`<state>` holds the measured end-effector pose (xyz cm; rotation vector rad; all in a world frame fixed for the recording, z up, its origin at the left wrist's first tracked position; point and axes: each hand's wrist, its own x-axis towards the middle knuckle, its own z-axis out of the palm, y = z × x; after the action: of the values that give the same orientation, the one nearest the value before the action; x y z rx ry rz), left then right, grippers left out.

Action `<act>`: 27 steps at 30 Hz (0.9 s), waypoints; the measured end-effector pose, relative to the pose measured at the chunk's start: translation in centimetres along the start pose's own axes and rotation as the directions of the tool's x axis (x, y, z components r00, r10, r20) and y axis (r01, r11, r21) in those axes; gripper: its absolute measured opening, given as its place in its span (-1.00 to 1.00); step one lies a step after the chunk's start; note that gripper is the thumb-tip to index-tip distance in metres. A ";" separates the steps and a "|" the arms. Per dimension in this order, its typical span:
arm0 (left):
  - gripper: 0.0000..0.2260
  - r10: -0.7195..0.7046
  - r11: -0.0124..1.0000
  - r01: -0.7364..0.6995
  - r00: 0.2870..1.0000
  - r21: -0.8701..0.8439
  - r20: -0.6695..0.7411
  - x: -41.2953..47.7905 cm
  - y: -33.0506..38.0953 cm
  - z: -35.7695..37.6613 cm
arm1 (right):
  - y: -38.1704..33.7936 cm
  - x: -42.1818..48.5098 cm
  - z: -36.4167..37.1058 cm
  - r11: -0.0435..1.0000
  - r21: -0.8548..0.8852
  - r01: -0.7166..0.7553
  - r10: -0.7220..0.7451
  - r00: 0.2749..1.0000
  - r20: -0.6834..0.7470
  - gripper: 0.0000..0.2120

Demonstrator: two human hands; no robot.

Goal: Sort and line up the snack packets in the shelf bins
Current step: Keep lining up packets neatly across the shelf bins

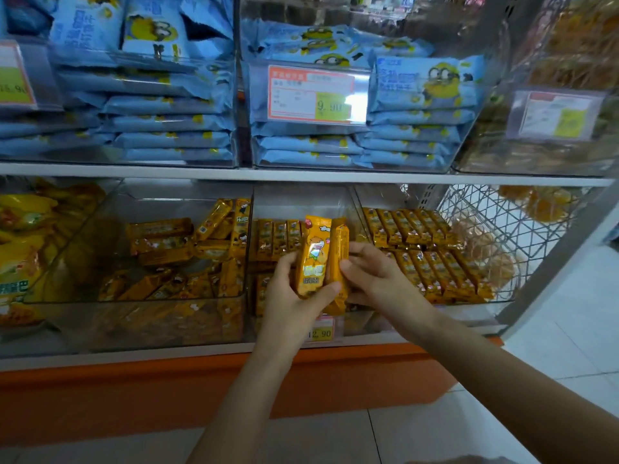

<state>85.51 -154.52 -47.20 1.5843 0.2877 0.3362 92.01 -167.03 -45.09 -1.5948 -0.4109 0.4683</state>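
Packets, two yellow ones, stand upright side by side over the near edge of the middle clear bin on the lower shelf. The left hand grips the cartoon-printed packet, thumb curled across its lower front. The right hand pinches the edge-on packet just beside it, fingers curled on its right edge. To the right lie neat rows of packets; in the left bin, jumbled packets. Above, blue packets are stacked.
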 end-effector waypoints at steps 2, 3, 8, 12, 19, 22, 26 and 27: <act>-0.57 0.053 0.997 -0.052 0.998 0.048 -0.017 0.0 -0.2 0.2 | -0.1 -0.2 -0.1 0.996 -0.090 0.017 -0.014 1.000 0.027 -0.78; -0.60 0.066 0.996 -0.065 0.998 0.061 -0.024 -0.1 -0.2 0.3 | -0.1 -0.3 -0.1 0.994 -0.104 0.024 -0.020 0.999 0.035 -0.80; -0.69 -0.004 1.000 0.003 0.999 -0.017 -0.048 -0.1 0.5 0.5 | 0.1 -0.6 -0.3 0.989 -0.127 0.080 -0.072 0.995 0.067 -0.62; -0.76 -0.091 0.991 0.085 0.995 -0.105 -0.051 0.0 0.9 0.4 | 0.5 -1.0 -0.7 0.936 -0.262 0.234 -0.226 0.972 0.062 -0.37; -0.73 -0.192 0.969 0.189 0.981 -0.161 -0.004 0.1 0.4 0.8 | 1.9 -2.1 -0.4 0.860 -0.389 0.330 -0.356 0.935 0.007 -0.29; -0.71 -0.214 0.957 0.211 0.977 -0.198 0.004 -0.1 0.3 1.0 | 2.4 -2.2 -0.5 0.768 -0.514 0.383 -0.420 0.906 0.048 -0.22; -0.65 -0.214 0.946 0.213 0.977 -0.244 0.020 0.0 0.1 1.2 | 3.1 -2.2 -0.7 0.675 -0.584 0.451 -0.485 0.867 0.110 -0.20; -0.67 -0.210 0.944 0.209 0.977 -0.256 0.023 0.1 0.1 1.2 | 3.1 -2.2 -0.8 0.646 -0.607 0.463 -0.501 0.857 0.121 -0.21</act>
<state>86.04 -155.60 -47.16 1.2837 0.3963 0.2024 90.48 -169.09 -48.04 -2.0239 -0.9995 -0.1667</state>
